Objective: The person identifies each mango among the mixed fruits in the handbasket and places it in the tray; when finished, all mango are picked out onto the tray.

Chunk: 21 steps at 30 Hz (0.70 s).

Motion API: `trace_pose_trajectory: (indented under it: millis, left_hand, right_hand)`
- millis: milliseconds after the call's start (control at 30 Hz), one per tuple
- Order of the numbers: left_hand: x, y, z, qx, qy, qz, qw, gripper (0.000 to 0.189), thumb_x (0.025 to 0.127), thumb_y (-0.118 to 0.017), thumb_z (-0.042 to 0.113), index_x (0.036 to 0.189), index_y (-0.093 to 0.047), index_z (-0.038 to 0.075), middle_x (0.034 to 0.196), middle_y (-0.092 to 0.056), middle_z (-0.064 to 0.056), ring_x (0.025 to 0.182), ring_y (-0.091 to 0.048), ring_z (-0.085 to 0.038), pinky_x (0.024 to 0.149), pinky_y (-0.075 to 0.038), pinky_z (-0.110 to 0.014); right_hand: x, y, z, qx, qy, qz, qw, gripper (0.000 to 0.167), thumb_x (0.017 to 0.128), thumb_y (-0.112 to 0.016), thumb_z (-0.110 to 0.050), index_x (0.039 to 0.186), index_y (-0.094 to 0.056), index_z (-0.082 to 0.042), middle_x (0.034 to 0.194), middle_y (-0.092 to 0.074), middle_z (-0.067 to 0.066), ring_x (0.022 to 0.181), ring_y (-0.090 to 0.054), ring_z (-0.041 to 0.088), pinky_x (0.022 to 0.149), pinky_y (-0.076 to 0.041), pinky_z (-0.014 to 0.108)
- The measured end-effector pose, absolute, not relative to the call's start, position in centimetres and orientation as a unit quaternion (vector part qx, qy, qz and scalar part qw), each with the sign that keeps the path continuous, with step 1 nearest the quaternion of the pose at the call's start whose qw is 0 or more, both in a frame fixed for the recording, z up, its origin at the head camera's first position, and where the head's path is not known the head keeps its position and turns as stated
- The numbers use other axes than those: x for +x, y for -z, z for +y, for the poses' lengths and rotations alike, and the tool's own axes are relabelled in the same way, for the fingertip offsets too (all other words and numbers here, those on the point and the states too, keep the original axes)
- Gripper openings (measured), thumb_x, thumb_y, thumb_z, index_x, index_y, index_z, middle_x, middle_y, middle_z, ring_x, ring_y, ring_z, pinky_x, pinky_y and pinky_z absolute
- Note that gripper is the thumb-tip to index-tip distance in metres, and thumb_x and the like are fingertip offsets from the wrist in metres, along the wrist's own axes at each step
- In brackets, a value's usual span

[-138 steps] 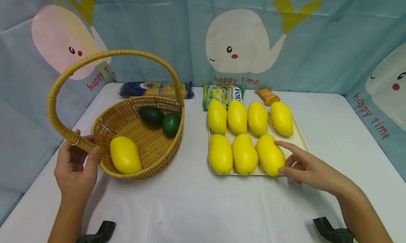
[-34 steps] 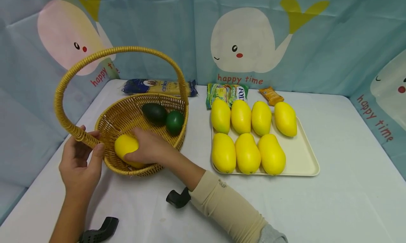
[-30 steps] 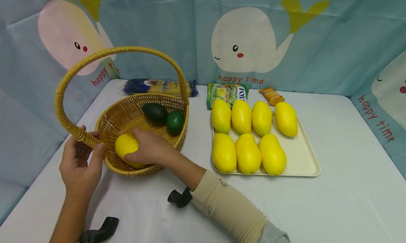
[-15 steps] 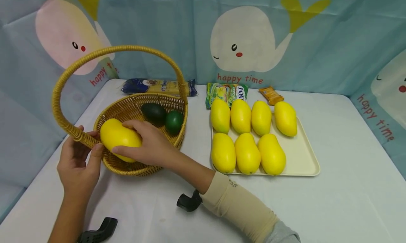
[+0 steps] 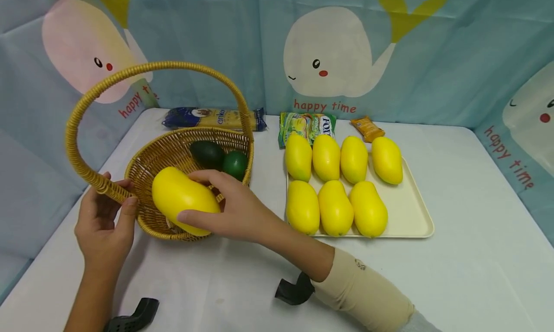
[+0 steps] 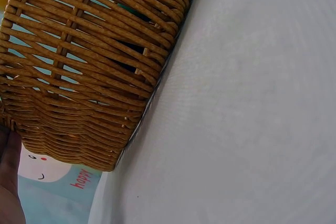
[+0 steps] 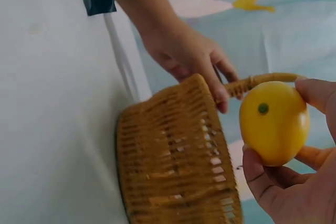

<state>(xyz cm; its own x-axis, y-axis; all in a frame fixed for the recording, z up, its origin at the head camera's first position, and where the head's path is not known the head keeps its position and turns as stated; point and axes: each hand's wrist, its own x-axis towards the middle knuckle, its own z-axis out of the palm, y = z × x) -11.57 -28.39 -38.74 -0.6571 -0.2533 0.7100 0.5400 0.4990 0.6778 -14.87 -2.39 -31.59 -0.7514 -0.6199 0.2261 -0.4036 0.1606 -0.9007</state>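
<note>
A yellow mango [image 5: 179,195], raised above the basket's near side, is held by my right hand [image 5: 238,209] with fingers on the far side and thumb on the near side. In the right wrist view that mango [image 7: 274,124] hangs beyond the rim level, its green stem spot facing me. My left hand [image 5: 104,226] holds the wicker basket [image 5: 147,166] where the arched handle [image 5: 93,175] meets the rim, thumb against the outside. Inside the basket lie a dark green avocado [image 5: 207,154] and a rounder green fruit [image 5: 235,164], partly behind my right hand.
A cream tray [image 5: 411,211] on the right bears several mangoes in two rows, with bare tray at its right end. Behind are a blue-and-yellow packet [image 5: 216,119], a green FOX'S bag [image 5: 307,126] and a small orange packet [image 5: 367,129], before a whale-print curtain [image 5: 259,48].
My right hand has left the tray's mangoes, reached into the basket and gripped the mango there. It has lifted it and drawn it toward the right. The left hand keeps its hold.
</note>
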Motion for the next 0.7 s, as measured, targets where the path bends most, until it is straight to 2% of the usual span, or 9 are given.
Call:
trace_pose_trajectory:
  millis: [167, 467, 700]
  left_hand:
    - [-11.6, 38.9, -28.5, -0.090, 0.487, -0.771, 0.401, 0.055, 0.090, -0.063, -0.014, 0.142, -0.048, -0.004, 0.123, -0.064, -0.016, 0.114, -0.062, -0.019, 0.102, -0.047, -0.024]
    - [-11.6, 38.9, -28.3, -0.085, 0.493, -0.767, 0.402, 0.055, 0.089, -0.062, -0.014, 0.142, -0.049, -0.004, 0.122, -0.064, -0.019, 0.114, -0.063, -0.019, 0.102, -0.047, -0.024]
    - [-11.5, 38.9, -28.3, -0.088, 0.497, -0.763, 0.404, 0.055, 0.089, -0.062, -0.014, 0.141, -0.049, -0.005, 0.122, -0.065, -0.016, 0.113, -0.063, -0.021, 0.101, -0.048, -0.024]
  right_hand:
    - [-14.3, 31.2, 0.2, -0.317, 0.557, 0.760, 0.109, 0.060, 0.090, -0.075, -0.031, 0.143, -0.051, -0.017, 0.132, -0.056, -0.006, 0.102, -0.056, 0.014, 0.082, -0.056, 0.029]
    - [-13.2, 30.6, 5.3, -0.278, 0.539, 0.791, 0.085, 0.059, 0.090, -0.075, -0.031, 0.143, -0.051, -0.020, 0.136, -0.054, -0.012, 0.108, -0.055, 0.011, 0.088, -0.055, 0.036]
    - [-12.0, 30.3, 9.9, -0.213, 0.542, 0.810, 0.071, 0.060, 0.089, -0.077, -0.027, 0.142, -0.051, -0.022, 0.133, -0.056, -0.006, 0.113, -0.054, 0.019, 0.092, -0.054, 0.042]
